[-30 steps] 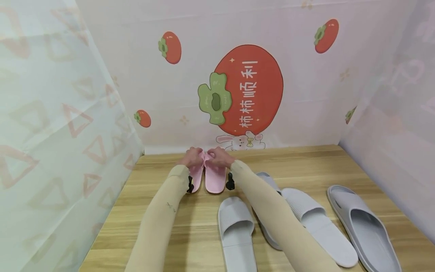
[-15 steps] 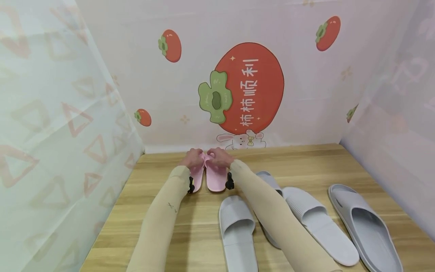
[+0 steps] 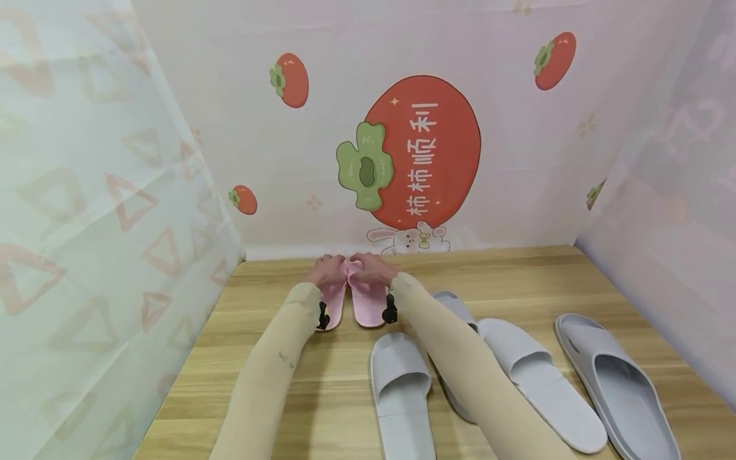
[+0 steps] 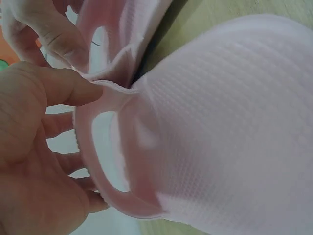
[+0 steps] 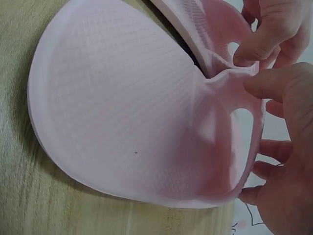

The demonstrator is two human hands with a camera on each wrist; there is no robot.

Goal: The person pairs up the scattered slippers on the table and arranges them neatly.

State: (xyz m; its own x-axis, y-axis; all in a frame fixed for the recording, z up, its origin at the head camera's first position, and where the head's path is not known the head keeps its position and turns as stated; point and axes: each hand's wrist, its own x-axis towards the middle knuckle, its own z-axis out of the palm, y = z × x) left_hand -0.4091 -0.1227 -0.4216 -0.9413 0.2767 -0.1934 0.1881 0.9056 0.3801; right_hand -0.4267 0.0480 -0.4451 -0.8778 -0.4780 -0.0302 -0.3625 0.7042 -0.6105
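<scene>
Two pink slippers lie side by side near the back wall in the head view, the left slipper [image 3: 336, 305] and the right slipper [image 3: 368, 304], heels toward the viewer. My left hand [image 3: 328, 269] grips the left one at its strap and toe; in the left wrist view the thumb of this hand [image 4: 39, 137] presses the strap edge, fingers round the front. My right hand [image 3: 372, 269] grips the right one alike, its thumb on the strap in the right wrist view, where the hand [image 5: 288, 132] shows at the right. The straps touch at their inner edges.
Grey slippers lie to the front and right: a ribbed one [image 3: 402, 396], another ribbed one [image 3: 552, 390], a smooth one [image 3: 632, 402] by the right wall, and a darker one [image 3: 454, 303] partly under my right sleeve. A patterned wall [image 3: 517, 160] stands behind the wooden surface [image 3: 230, 358].
The heels of the pink slippers have swung slightly apart, while the toes stay together. Both hands remain on them and sit slightly lower in the head view.
</scene>
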